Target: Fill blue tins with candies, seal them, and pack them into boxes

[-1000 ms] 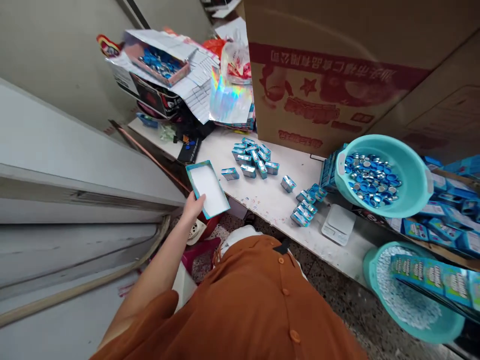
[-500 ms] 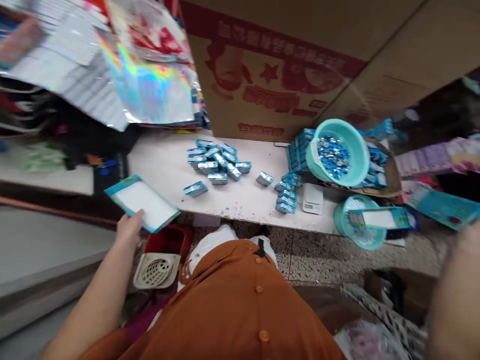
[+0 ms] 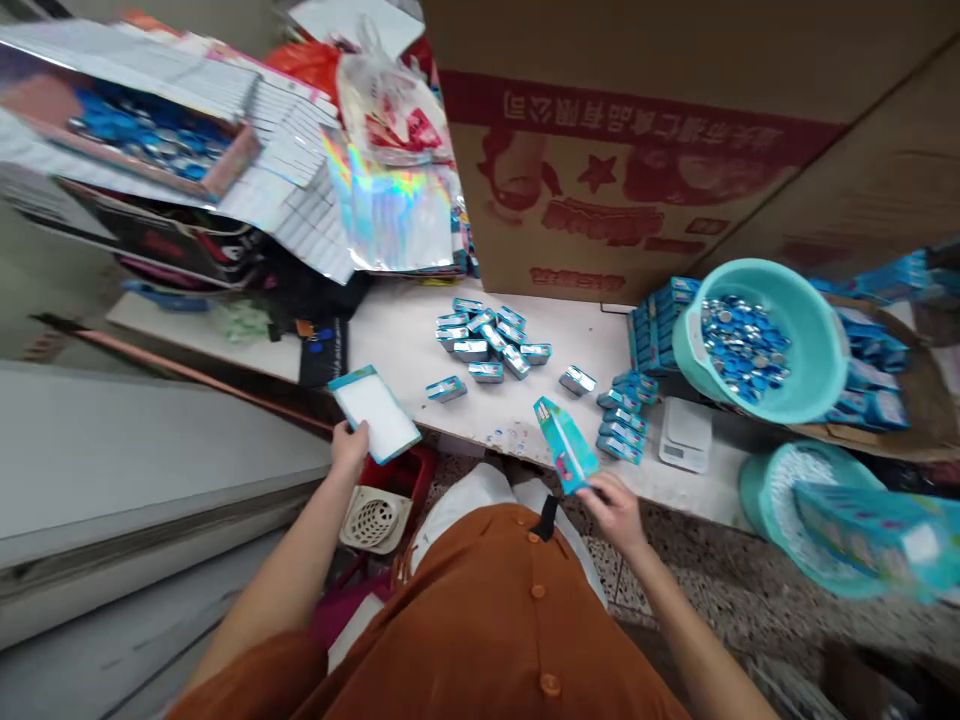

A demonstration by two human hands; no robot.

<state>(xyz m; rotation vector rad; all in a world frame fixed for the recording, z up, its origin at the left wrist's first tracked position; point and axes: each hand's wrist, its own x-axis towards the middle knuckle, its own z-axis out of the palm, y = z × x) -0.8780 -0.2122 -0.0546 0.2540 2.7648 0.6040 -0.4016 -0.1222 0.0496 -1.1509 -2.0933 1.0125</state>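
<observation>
My left hand (image 3: 350, 447) pinches the lower edge of a blue-bordered carton with a white face (image 3: 384, 418), at the table's front edge. In my right hand (image 3: 616, 510) is a narrow blue carton (image 3: 559, 435), gripped by its near end and tilted over the front edge. Between and beyond the hands lie several small shiny blue boxes (image 3: 487, 335) in a loose cluster. More small blue boxes (image 3: 622, 425) stand in a row right of the narrow carton. The inside of either carton cannot be made out.
A teal basin (image 3: 814, 340) holds blue and silver pieces; a lower teal basin (image 3: 757, 490) holds white bits, with a blurred blue box (image 3: 877, 530) over it. A small white scale (image 3: 686, 430) stands nearby. A large cardboard box (image 3: 600, 240) walls the back. Papers (image 3: 292, 130) fill the left.
My right hand has come in from the far right and now holds the narrow blue carton over the table's front edge. My left hand still holds its carton; the view has swung left.
</observation>
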